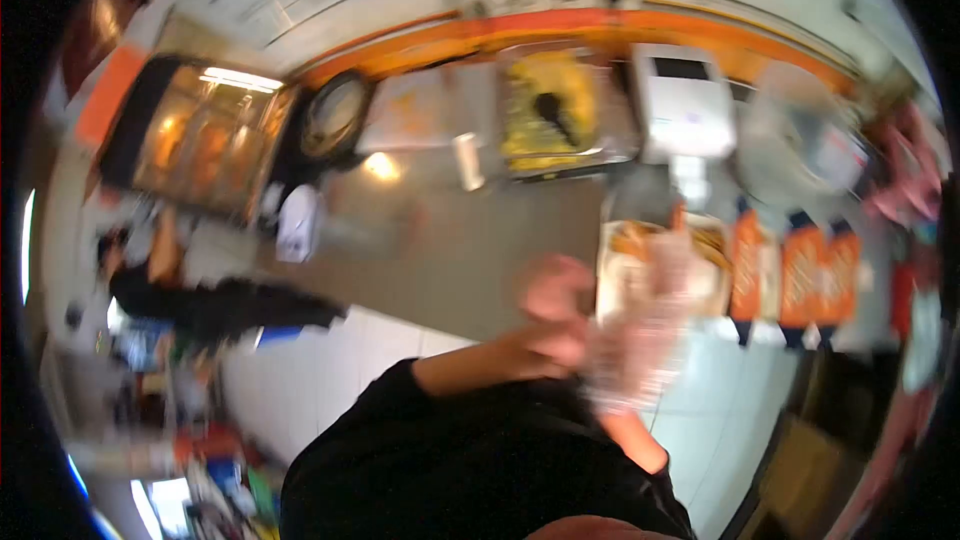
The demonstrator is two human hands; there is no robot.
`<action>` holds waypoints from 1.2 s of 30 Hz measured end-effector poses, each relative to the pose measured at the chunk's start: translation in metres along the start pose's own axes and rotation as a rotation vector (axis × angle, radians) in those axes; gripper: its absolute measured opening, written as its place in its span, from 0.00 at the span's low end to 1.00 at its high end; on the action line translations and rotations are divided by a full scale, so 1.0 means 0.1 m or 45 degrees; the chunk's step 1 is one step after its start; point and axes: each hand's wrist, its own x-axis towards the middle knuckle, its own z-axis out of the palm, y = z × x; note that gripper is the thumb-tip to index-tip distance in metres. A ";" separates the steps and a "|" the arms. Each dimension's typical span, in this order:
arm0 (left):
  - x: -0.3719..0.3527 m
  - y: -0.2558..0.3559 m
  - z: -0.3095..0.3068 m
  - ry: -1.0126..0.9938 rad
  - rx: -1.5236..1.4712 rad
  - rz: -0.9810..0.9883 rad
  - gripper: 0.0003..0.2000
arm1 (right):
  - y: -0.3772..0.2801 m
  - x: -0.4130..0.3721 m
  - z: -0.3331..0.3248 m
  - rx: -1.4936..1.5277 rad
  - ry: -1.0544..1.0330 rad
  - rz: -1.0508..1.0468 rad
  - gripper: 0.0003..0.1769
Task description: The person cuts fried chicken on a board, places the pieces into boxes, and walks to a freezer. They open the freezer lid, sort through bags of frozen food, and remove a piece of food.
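My left hand (558, 340) is in front of my body at the counter's near edge, blurred by motion, its fingers smeared. Close beside it, a pinkish blurred shape (555, 287) hangs over the metal counter (450, 240); I cannot make out what it is. My right hand is hidden within a crinkled clear plastic bag or glove (640, 350), also smeared, with only the wrist showing below it. Behind the plastic lies an open white tray (608, 275) with brownish food (630, 240), partly covered from view.
Orange packets (803, 275) stand to the right of the tray. A white printer or scale (685, 105), a yellow tray with a black utensil (550, 105) and a clear tub (795, 140) line the back. At left are a glass display case (205, 135) and another person (200, 305).
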 end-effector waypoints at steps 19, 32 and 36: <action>1.47 -2.79 -1.72 -0.516 1.255 -0.579 0.49 | 1.29 -3.85 -0.69 -1.375 -0.565 0.877 0.25; 1.10 -0.19 1.51 -1.359 -0.542 -0.559 0.34 | 0.84 -4.09 -1.94 -1.152 0.923 1.153 0.30; 0.89 0.44 2.36 -1.536 -0.734 -0.730 0.35 | 0.70 -4.37 -2.68 -1.033 1.038 1.177 0.28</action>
